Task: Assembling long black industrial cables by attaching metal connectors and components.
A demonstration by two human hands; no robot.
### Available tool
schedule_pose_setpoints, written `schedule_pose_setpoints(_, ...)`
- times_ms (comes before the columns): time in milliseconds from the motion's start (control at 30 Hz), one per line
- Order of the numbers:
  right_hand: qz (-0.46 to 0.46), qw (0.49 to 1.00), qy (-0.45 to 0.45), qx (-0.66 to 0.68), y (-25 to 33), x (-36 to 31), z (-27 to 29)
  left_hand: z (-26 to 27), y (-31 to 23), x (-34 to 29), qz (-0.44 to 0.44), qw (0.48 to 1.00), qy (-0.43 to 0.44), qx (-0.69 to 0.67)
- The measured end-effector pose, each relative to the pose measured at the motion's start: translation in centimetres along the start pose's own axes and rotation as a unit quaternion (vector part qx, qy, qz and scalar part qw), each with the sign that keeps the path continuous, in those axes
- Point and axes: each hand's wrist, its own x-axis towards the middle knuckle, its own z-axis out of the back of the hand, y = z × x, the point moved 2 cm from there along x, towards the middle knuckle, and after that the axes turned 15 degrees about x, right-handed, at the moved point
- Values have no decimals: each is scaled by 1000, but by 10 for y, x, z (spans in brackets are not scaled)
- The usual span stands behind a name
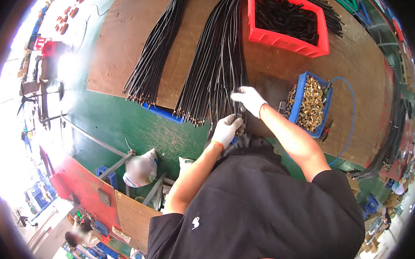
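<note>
Left hand (226,130), white glove, curled shut around the near end of a black hose (237,89) at the counter's front edge. Right hand (249,99), also gloved, sits just beyond it on the same hose, fingers closed over it, thumb side toward the left hand. The two hands are close together, almost touching.

Hose: thin, black, semi-rigid, running away from the hands up across the counter (122,50). It belongs to a large fanned bundle (214,65) of like hoses, ends with small metal tips lying at the counter's near edge. A second, narrower bundle (154,49) lies to the left, well apart, same orientation.

Containers: blue bin (300,90), just right of the right hand, heaped with small brass-coloured fittings (311,105). Red bin (286,41), farther back, holds short black tubular pieces (283,15); the large bundle passes beside its left wall.

A thin blue tube (350,106) loops round the blue bin's right side. More black hoses (391,146) hang off the counter's right end. Floor (125,128) below is green.
</note>
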Motion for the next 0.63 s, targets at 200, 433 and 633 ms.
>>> schedule_pose_setpoints(200,61,990,-127,22,23,56,17,14,14,20,-70,909,-91,402)
schedule_pose_setpoints(433,80,958,-154,-229,-24,22,6,60,-2,27,-71,777,-372,503)
schedule_pose_setpoints(633,24,957,-125,-260,-67,-10,-1,98,-12,61,-105,723,-317,605)
